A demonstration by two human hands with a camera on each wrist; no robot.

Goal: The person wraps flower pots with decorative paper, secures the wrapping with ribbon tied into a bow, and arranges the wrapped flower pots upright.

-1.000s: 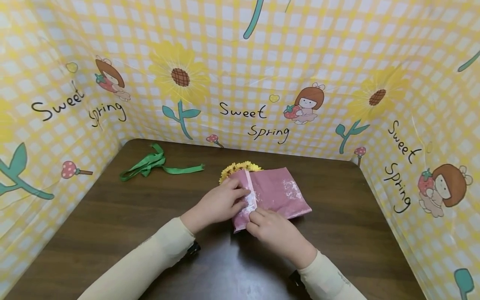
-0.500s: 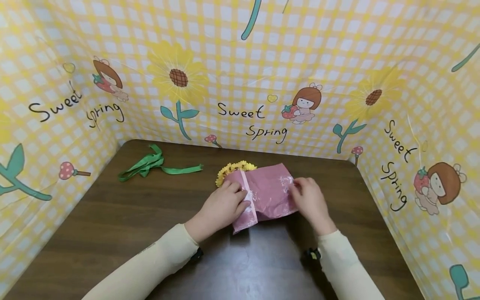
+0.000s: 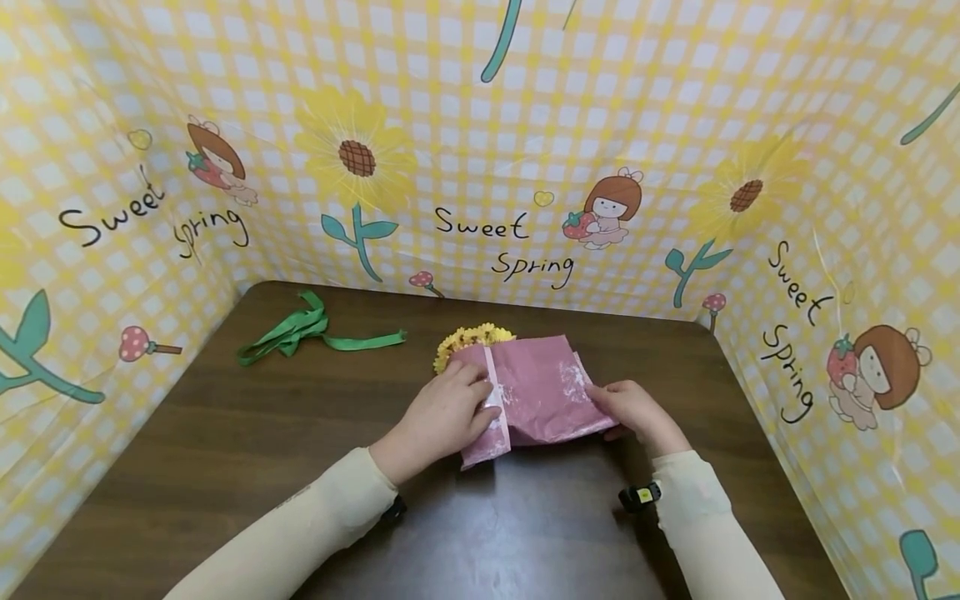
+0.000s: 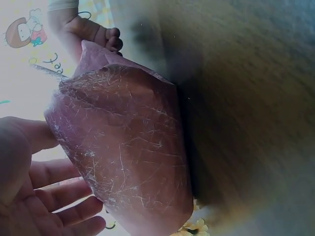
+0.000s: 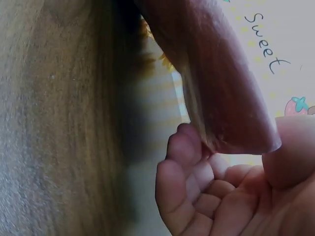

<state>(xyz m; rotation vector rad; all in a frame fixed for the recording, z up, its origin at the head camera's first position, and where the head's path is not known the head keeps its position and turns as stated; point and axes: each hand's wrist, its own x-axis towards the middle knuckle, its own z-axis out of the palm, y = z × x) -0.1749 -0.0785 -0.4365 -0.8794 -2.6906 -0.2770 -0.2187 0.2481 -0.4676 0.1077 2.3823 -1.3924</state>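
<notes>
A pink wrapping paper (image 3: pixel 542 383), folded over with a pale strip along one edge and whitish scuffs, lies around the middle of the table. Small yellow flowers (image 3: pixel 472 336) show behind its far left side; whatever lies under the paper is hidden. My left hand (image 3: pixel 442 412) rests on the paper's left part, and in the left wrist view its fingers (image 4: pixel 74 211) look fairly straight against the paper. At the right edge, my right hand (image 3: pixel 637 408) pinches the paper, thumb above and fingers below. The right wrist view shows that edge (image 5: pixel 241 128) between thumb and curled fingers.
A green ribbon (image 3: pixel 300 327) lies loosely bunched on the far left of the dark wooden table (image 3: pixel 225 433). Yellow checked cloth (image 3: pixel 465 150) with printed flowers walls the table at the back and both sides.
My right hand has left the pale strip near the left hand and moved right to the paper's right edge, then slightly lower along it. My left hand has stayed almost in place.
</notes>
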